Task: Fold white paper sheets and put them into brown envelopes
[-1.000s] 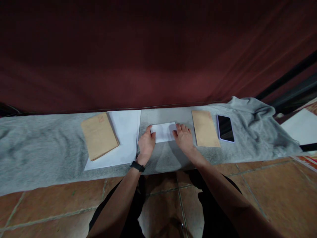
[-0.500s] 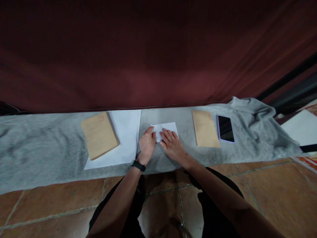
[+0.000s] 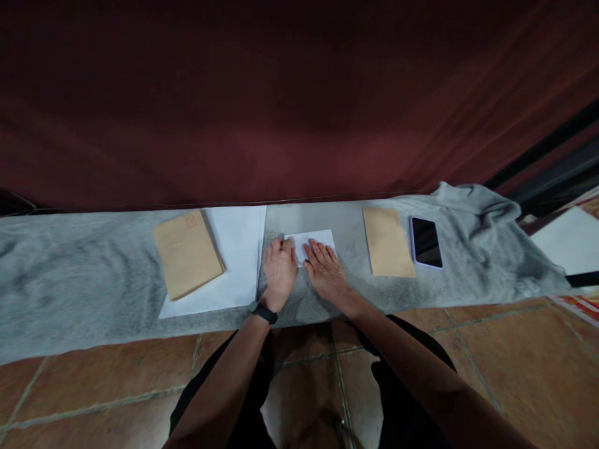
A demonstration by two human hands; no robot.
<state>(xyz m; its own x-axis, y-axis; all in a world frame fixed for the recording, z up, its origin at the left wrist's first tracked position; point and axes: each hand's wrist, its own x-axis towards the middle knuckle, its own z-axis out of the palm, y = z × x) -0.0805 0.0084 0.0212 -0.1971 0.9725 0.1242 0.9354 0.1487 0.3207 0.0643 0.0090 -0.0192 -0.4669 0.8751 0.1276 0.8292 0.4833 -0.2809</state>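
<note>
A small folded white paper lies on the grey cloth in front of me. My left hand lies flat on its left end, fingers stretched out, with a black band at the wrist. My right hand rests flat on the paper's near right part, fingers spread and pointing away from me. Both hands press down side by side and cover the paper's near edge.
A brown envelope stack sits on white sheets to the left. Another brown envelope and a dark phone lie to the right. A dark red curtain hangs behind. Tiled floor lies below.
My right hand slid left from the paper's right end to its middle. My left hand moved from the paper's left edge onto it, fingers now flat.
</note>
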